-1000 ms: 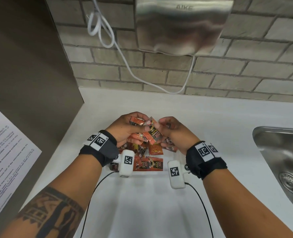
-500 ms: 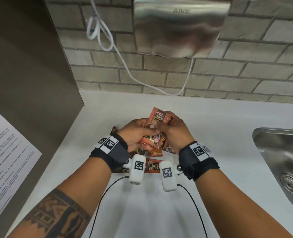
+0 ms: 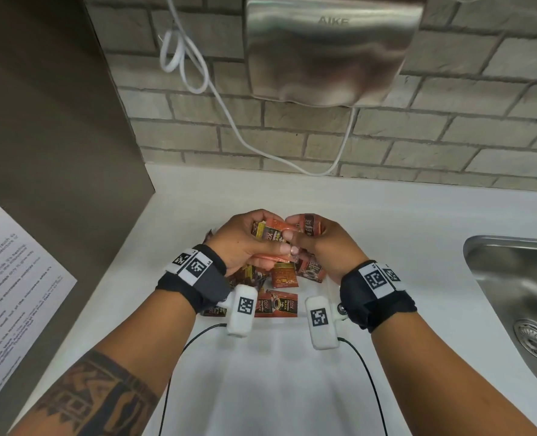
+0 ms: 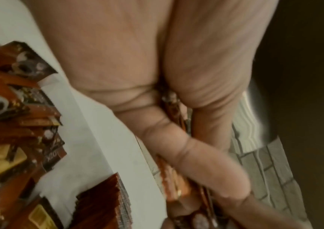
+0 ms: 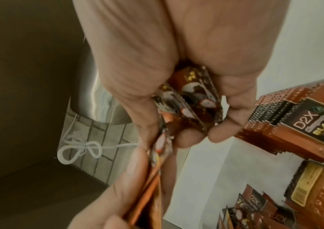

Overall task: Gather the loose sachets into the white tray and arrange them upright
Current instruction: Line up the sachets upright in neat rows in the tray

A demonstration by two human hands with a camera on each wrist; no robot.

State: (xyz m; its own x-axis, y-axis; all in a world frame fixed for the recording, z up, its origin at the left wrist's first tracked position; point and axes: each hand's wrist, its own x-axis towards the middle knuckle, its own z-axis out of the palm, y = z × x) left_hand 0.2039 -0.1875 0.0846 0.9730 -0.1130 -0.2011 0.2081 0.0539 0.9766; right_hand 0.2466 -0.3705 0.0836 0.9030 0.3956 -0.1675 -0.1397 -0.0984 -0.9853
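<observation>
Both hands up over the white desk point(image 3: 386, 215). Left hand point(image 3: 245, 243) curled round some sachets point(image 3: 275, 236). Right hand point(image 3: 326, 247) pinching more sachets point(image 5: 194, 100). Loose sachets point(image 3: 284, 273) lying below.

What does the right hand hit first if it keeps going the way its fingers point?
Probably the left hand. The right hand points left and away across the counter, fingertips already at the sachets held between both hands. Depth is unclear from the head view; the brick wall lies farther behind.
</observation>
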